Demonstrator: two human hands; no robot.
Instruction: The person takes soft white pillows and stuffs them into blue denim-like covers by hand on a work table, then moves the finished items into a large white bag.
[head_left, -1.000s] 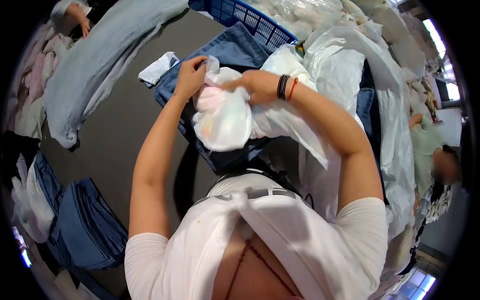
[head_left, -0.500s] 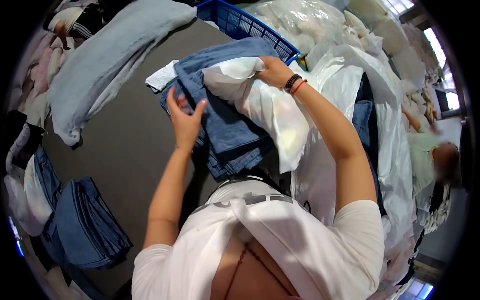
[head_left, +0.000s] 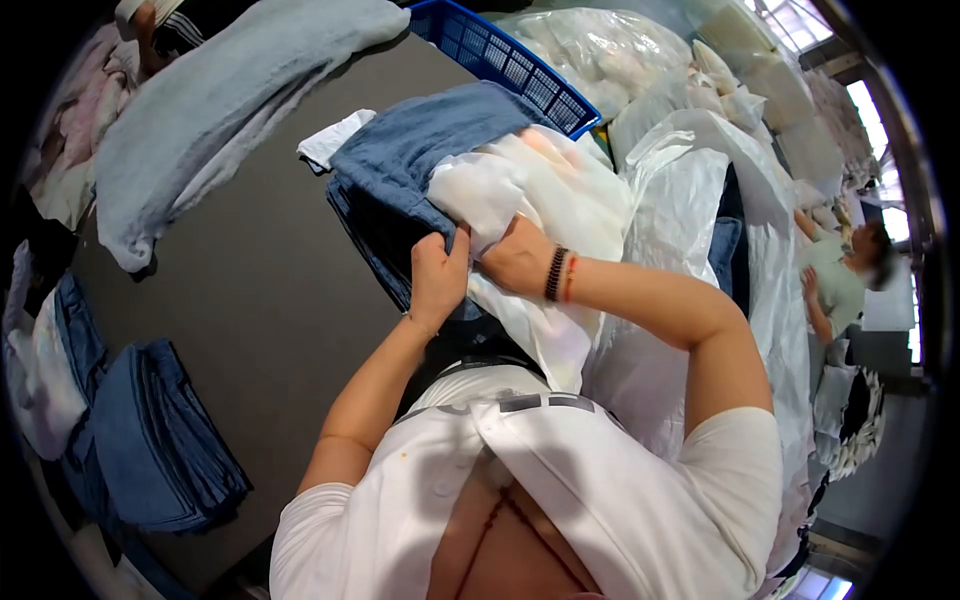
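folded denim (head_left: 420,150) on the table (head_left: 250,290) is being clenched at its edge by the left hand (head_left: 440,280) and the plastic bag (head_left: 545,190) clutched by the right hand (head_left: 515,262), a firm grip on both seemingly being called for next.

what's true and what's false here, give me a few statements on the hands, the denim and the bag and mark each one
1. The left hand grips the edge of the folded blue denim. True.
2. The right hand lies flat on bare tabletop. False: it is closed on the translucent plastic bag.
3. A blue plastic crate stands beyond the denim. True.
4. The right wrist is bare. False: it wears bracelets.
5. The stack of folded denim at the left sits inside the crate. False: it lies on the dark table.
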